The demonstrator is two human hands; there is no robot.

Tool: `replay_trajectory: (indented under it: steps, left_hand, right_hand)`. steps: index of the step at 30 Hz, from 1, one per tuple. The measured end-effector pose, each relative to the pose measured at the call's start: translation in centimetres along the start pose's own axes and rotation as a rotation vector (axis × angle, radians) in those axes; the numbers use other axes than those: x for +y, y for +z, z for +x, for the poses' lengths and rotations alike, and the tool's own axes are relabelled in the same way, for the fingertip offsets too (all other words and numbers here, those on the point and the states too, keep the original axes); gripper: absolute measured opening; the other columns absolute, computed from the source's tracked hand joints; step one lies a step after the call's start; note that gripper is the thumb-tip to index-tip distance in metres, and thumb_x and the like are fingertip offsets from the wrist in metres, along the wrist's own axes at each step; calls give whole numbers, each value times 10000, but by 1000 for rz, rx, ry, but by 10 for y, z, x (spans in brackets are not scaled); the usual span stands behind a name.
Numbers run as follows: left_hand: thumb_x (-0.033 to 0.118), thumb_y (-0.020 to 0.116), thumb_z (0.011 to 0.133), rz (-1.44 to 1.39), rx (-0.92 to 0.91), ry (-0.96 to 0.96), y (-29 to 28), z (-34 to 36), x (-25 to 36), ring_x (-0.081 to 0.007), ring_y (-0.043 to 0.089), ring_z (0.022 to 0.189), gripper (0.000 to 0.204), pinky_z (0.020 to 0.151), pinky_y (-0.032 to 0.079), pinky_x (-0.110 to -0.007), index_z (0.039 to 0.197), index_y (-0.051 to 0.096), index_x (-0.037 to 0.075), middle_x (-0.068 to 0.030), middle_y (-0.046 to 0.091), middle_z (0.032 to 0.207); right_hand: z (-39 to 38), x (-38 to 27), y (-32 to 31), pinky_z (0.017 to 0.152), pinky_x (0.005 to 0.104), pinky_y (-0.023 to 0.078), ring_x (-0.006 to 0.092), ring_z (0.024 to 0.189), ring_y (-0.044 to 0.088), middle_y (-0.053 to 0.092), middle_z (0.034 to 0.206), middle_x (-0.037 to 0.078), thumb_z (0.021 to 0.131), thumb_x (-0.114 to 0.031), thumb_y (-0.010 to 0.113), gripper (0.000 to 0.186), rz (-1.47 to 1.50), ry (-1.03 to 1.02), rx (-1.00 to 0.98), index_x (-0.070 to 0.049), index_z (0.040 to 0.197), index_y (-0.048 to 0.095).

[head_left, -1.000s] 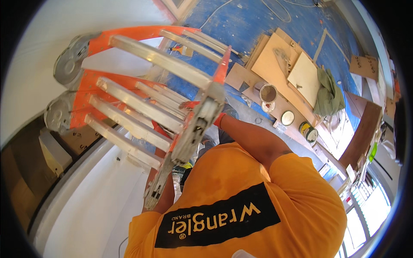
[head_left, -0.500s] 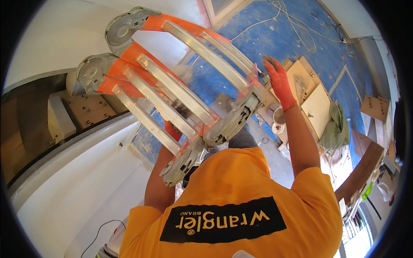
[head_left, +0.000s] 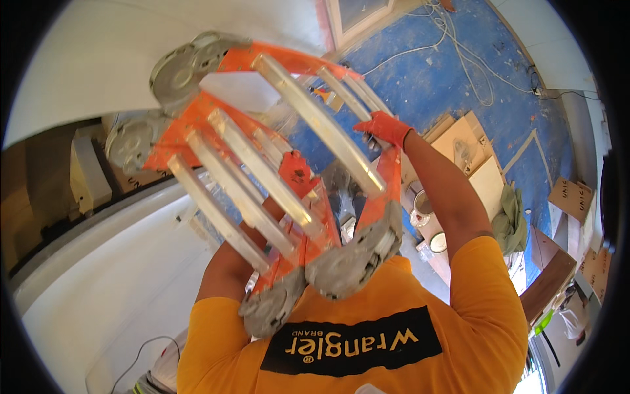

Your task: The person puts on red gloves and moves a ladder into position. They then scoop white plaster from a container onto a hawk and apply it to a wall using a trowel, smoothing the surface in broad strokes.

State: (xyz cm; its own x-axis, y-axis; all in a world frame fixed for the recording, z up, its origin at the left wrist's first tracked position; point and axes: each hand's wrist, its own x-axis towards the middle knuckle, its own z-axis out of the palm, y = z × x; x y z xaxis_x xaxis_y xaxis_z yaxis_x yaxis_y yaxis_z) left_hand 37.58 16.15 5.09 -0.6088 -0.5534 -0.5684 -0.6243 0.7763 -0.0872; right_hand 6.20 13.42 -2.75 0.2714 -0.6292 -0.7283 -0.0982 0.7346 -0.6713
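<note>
A folded multi-hinge ladder [head_left: 229, 122] with orange rails, aluminium rungs and grey hinges fills the middle, tilted above my orange-sleeved arms and shirt. My right hand [head_left: 385, 131], in a red glove, is closed on its right orange rail near the upper rungs. My left hand [head_left: 295, 172], also red-gloved, sits farther in among the rungs, closed on the ladder; some of its fingers are hidden by the rungs. The hinges at the ladder's near end hang over my chest.
Blue floor covering [head_left: 474, 49] carries loose cables, boards [head_left: 489, 187], tins [head_left: 438, 242] and a green cloth [head_left: 510, 220]. A white wall [head_left: 98, 79] and white ledge [head_left: 118, 262] run along the left. Cardboard [head_left: 570, 197] and a wooden plank [head_left: 548, 282] are at the right.
My right hand left the ladder half a second ago and now grips it higher up. My left hand has risen into view among the rungs. The ladder's near hinges have dropped lower in view.
</note>
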Motion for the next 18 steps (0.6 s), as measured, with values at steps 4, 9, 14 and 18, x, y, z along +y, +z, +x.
replay_trajectory:
  steps: [4, 9, 14, 18]
  left_hand:
    - [521, 450, 909, 0, -364, -55, 12, 16, 11, -274, 615, 993, 557, 929, 336, -416, 850, 768, 67, -113, 730, 877]
    - [473, 442, 906, -68, -257, 29, 4, 15, 6, -248, 640, 880, 530, 916, 340, -398, 827, 768, 62, -100, 734, 812]
    - [488, 450, 903, -62, -236, -9, 11, 10, 7, -235, 627, 848, 534, 912, 336, -399, 799, 770, 73, -71, 725, 766]
    - [494, 471, 887, 13, -230, -29, 23, 6, 9, -218, 621, 828, 520, 913, 334, -408, 747, 758, 84, -57, 717, 738]
  right_hand:
    - [11, 14, -2, 429, 330, 428, 153, 494, 564, 610, 685, 55, 839, -305, 793, 433, -115, -126, 86, 4, 1078, 607]
    - [-3, -8, -13, 421, 334, 414, 150, 486, 544, 578, 663, 45, 830, -312, 792, 498, -130, -131, 167, 36, 1135, 611]
    - [-12, -26, -32, 430, 332, 424, 150, 491, 546, 583, 668, 50, 825, -335, 791, 655, -215, -154, 124, 73, 1275, 546]
    - [-16, -16, -26, 466, 330, 456, 155, 520, 576, 619, 703, 71, 826, -349, 784, 679, -271, -159, 237, 91, 1279, 536]
